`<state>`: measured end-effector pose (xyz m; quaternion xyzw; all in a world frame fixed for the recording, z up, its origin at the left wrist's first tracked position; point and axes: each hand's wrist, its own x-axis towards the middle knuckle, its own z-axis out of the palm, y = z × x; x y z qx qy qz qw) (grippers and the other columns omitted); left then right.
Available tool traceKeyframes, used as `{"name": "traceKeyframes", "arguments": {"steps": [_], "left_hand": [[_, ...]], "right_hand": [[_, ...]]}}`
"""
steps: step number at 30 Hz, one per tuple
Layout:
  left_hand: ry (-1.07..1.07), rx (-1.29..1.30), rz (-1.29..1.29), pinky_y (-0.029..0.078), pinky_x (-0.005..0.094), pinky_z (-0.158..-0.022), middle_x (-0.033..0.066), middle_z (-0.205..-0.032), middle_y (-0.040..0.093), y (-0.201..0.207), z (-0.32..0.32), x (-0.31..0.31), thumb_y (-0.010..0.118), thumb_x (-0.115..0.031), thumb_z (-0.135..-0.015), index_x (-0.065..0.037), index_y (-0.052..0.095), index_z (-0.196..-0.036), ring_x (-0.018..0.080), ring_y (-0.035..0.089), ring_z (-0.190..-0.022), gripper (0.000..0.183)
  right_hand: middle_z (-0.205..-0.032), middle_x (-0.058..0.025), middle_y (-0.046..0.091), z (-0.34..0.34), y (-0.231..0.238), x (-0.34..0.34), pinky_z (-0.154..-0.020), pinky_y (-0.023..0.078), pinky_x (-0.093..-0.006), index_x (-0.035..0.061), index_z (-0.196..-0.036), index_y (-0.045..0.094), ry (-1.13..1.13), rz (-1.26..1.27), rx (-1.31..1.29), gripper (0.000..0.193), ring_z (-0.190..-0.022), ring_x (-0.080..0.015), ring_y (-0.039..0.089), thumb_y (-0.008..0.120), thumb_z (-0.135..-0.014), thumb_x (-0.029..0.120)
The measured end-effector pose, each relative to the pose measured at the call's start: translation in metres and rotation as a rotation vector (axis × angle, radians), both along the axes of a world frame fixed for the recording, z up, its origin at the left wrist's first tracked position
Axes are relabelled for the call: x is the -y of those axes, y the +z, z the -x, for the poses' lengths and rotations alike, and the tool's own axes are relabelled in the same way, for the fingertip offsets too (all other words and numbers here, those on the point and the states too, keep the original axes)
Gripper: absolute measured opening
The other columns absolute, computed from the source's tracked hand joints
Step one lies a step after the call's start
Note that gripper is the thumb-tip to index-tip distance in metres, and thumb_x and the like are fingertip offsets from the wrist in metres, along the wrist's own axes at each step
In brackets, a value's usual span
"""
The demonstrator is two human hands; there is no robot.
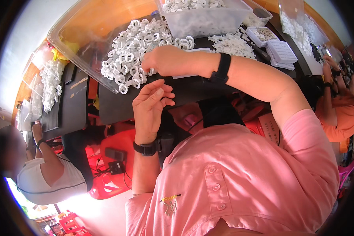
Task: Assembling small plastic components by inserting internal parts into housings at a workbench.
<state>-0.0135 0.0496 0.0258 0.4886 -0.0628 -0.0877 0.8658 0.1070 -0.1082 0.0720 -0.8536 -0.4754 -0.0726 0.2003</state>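
Observation:
A heap of white plastic ring-shaped parts (131, 43) lies on the black table. My right hand (167, 61) reaches across from the right to the heap's near right side. Its fingers curl down among the rings, and the back of the hand hides what they grip. Below it, just off the table's front edge, is my left hand (148, 108), raised with loosely bent fingers held apart. Nothing shows between them. Partly behind my right wrist sits a white tray (192, 74).
Behind is a clear bin (206, 21) full of white parts. Flat white pieces (234, 45) and stacked white trays (281, 53) lie at right. A tilted clear plastic lid (80, 69) borders the heap. Co-workers sit left (53, 173) and right (330, 114). A red stool (116, 173) carries black adapters.

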Motion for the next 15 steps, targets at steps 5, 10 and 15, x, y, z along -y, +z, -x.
{"name": "traceKeyframes", "arguments": {"steps": [5,10,15], "left_hand": [[-0.028,0.008,-0.010,0.056,0.0356,-0.074,0.0179,-0.106,0.067,-0.003,-0.002,-0.001,0.060,-0.003,-0.095,0.006,0.059,-0.124,0.0246,0.067,-0.089,0.030],[-0.034,-0.011,-0.012,0.056,0.0345,-0.073,0.0168,-0.106,0.067,-0.001,-0.001,-0.001,0.060,-0.001,-0.095,0.006,0.059,-0.123,0.0238,0.067,-0.088,0.030],[-0.050,-0.017,-0.065,0.056,0.0338,-0.073,0.0165,-0.105,0.067,0.002,0.000,0.001,0.061,-0.001,-0.094,0.006,0.059,-0.123,0.0232,0.067,-0.088,0.030]], "right_hand": [[-0.093,-0.0101,0.068,-0.011,-0.007,-0.012,-0.070,0.050,-0.0446,0.0085,-0.089,0.069,-0.078,0.184,-0.023,0.018,-0.085,-0.0335,0.066,0.061,-0.074,0.003],[-0.094,-0.0106,0.067,-0.018,-0.007,0.003,-0.071,0.051,-0.0436,0.0080,-0.087,0.068,-0.063,0.038,-0.117,0.013,-0.086,-0.0327,0.067,0.062,-0.076,0.006],[-0.096,-0.0069,0.067,-0.013,-0.010,-0.008,-0.071,0.051,-0.0433,0.0091,-0.088,0.067,-0.183,0.160,0.109,0.013,-0.086,-0.0316,0.067,0.064,-0.076,0.008]]}}
